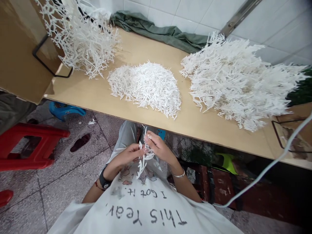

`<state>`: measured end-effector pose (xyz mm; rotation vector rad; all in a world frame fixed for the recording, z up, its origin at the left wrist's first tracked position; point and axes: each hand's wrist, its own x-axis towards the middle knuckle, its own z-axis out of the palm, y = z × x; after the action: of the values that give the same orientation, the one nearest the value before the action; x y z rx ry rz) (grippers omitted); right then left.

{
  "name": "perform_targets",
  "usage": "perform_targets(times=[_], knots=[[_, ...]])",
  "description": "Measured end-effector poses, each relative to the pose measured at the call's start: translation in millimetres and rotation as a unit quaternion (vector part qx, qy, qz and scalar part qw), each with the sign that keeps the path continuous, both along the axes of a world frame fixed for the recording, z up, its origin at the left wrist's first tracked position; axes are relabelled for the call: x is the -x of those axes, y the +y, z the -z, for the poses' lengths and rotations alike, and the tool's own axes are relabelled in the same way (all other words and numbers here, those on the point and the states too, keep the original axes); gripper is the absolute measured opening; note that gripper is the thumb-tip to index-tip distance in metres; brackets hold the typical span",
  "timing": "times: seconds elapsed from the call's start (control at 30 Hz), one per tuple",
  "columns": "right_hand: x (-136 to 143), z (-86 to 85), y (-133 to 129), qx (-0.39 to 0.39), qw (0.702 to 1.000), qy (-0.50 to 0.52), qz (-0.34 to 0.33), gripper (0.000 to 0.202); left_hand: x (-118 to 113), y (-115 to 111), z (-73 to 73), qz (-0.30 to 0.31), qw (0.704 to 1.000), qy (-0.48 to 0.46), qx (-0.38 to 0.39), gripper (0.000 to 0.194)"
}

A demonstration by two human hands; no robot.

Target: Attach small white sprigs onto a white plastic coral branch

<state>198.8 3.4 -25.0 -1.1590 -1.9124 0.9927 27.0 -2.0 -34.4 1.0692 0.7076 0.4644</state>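
Low over my lap, just off the table's front edge, my left hand (133, 152) and my right hand (156, 146) are close together, fingers pinched on a white branched plastic sprig (141, 167). Thin prongs stick up above the fingers, and a longer stem hangs below them. The exact grip points are partly hidden by the fingers. On the table in front of me lies a heap of small white sprig pieces (156, 87). To its right spreads a large pile of white branched sprigs (239, 81). A tangle of longer, netlike white strands (85, 45) stands at the left.
A brown table (92, 97) runs across, with dark green cloth (161, 32) along the tiled wall. A cardboard box (21, 48) is at the left. Below stand a red stool (29, 146) and a blue stool (65, 110). A pale cable (265, 169) crosses at the right.
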Motion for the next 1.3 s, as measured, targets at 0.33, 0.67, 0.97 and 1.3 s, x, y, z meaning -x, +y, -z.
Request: perform_targets(times=[0.33,0.67,0.97,1.3], knots=[[-36,-35.1,-4,-0.053,0.966,0.169,0.187,0.055,30,-31,-24.5,-0.013,0.999,-0.012,-0.047,0.037],[-81,-79.4,38,-0.054,0.910,0.307,0.273,0.041,18,-18,-38.5,-0.157,0.975,0.051,-0.148,0.048],[-59,-64.7,111,-0.152,0.967,-0.015,0.205,0.028,17,-4,-37.4,-0.225,0.949,0.094,-0.200,0.042],[-60,-55.5,130,-0.193,0.903,-0.238,0.301,0.047,19,3,-26.1,-0.246,0.946,0.097,-0.185,0.043]])
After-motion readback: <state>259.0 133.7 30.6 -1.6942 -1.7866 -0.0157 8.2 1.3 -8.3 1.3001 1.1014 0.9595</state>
